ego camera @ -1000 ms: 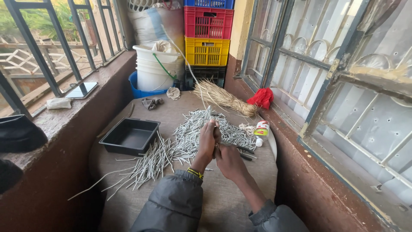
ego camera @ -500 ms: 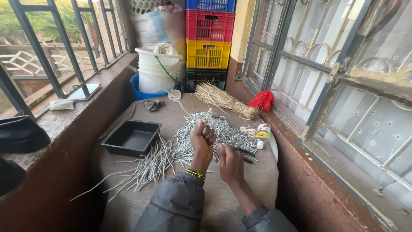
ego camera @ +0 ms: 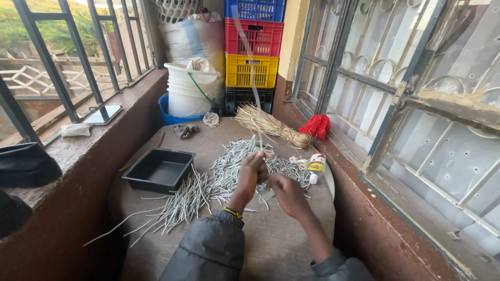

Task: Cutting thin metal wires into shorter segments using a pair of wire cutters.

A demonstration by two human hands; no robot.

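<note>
My left hand [ego camera: 254,171] is raised over a heap of thin grey-white sticks [ego camera: 234,169] spread on the brown-covered round table [ego camera: 281,244]. Its fingers pinch one long pale strand [ego camera: 254,99], which rises nearly upright and is blurred at the top. My right hand [ego camera: 287,195] hovers just right of it and a little lower, fingers curled toward the left hand. Whether it holds anything is hidden. More sticks [ego camera: 177,205] fan out toward the table's left front edge.
A black tray [ego camera: 159,169] sits left of the sticks. Behind are a straw bundle [ego camera: 271,126], a red cloth [ego camera: 317,126], a small bottle [ego camera: 316,164], white buckets [ego camera: 190,88] and stacked crates [ego camera: 254,44]. A phone [ego camera: 102,114] lies on the left ledge; barred windows flank both sides.
My hands were pressed together over the heap, then parted. The left hand has lifted a long strand upright, and the right hand has dropped slightly to the right.
</note>
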